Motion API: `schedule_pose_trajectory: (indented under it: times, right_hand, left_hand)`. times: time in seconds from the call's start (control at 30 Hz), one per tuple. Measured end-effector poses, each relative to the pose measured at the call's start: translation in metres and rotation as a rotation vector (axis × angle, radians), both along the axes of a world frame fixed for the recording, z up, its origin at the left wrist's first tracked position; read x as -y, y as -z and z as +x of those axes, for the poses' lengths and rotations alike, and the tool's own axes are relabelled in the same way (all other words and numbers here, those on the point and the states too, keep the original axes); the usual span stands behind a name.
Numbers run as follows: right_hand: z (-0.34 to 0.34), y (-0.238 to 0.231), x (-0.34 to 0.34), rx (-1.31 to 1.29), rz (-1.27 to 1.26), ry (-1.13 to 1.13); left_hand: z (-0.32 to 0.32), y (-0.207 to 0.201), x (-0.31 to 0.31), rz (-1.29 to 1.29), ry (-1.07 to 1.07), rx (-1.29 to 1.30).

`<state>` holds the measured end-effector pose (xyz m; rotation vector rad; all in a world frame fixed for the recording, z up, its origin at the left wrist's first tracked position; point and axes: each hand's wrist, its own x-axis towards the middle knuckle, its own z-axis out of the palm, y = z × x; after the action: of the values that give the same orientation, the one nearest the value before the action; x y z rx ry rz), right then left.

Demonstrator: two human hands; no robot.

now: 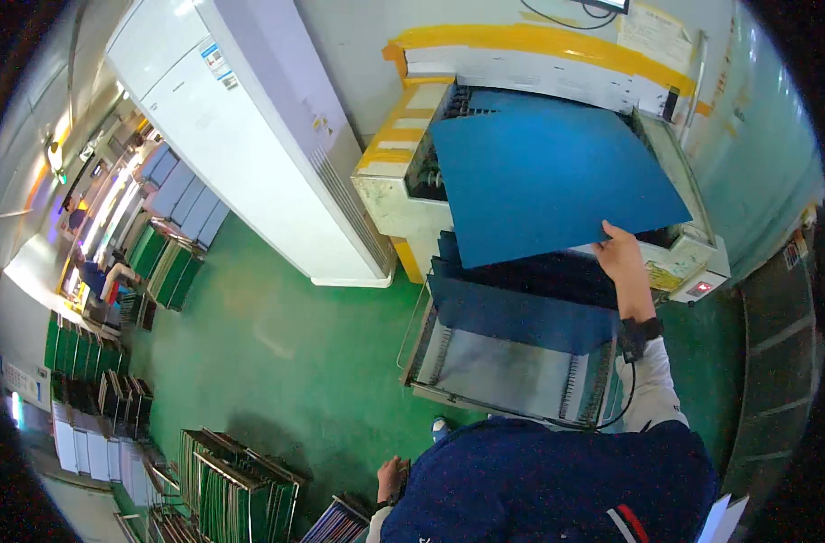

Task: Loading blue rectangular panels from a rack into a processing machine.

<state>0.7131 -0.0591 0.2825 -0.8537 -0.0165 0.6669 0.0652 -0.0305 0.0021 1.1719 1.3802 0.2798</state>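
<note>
Right arm [652, 380] stretched forward, right hand [621, 261] pinching; left hand [391, 477] low, fingers bent, partly hidden.

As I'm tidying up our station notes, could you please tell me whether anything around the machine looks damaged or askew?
The beige machine looks patched: yellow tape strips cross its left side and run along the white panel behind it. The blue sheet slants over the machine, but the right hand holds its edge.

Over my feed I'm seeing a tall white cabinet unit [240, 136] standing on green floor [267, 335]. Lower left, a metal rack [223, 473] is holding green boards [224, 503]; farther back, a person [94, 277] is sitting near bright lights [109, 217]. Rightward, a pale curtain [763, 145] is hanging.
</note>
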Motion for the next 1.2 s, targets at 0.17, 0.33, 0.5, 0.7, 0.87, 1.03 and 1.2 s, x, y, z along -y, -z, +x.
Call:
schedule_pose_trajectory:
  times: [0.17,0.33,0.5,0.7,0.87,1.03,1.2]
  right_hand:
    - [0.005,0.023,-0.028,-0.087,-0.002,0.061]
    - [0.020,0.054,-0.042,-0.191,-0.002,0.096]
    - [-0.005,0.039,-0.053,-0.240,-0.052,0.053]
    - [0.004,0.064,-0.055,-0.284,-0.099,-0.289]
    - [0.010,0.051,-0.071,-0.233,-0.056,-0.227]
    - [0.021,0.041,-0.072,-0.140,-0.094,-0.329]
    - [0.026,0.039,-0.071,-0.041,-0.287,-0.498]
  left_hand:
    - [-0.007,0.016,0.000,0.088,0.188,-0.175]
    - [-0.001,0.013,0.001,0.055,0.029,0.005]
    - [-0.004,0.005,0.007,0.259,0.147,-0.224]
    - [-0.005,0.028,-0.001,-0.052,-0.037,-0.038]
    - [-0.013,0.037,-0.010,0.630,0.666,-0.519]
    - [-0.004,0.025,-0.009,0.398,0.640,-0.591]
    - [-0.002,0.023,-0.003,0.326,0.557,-0.538]
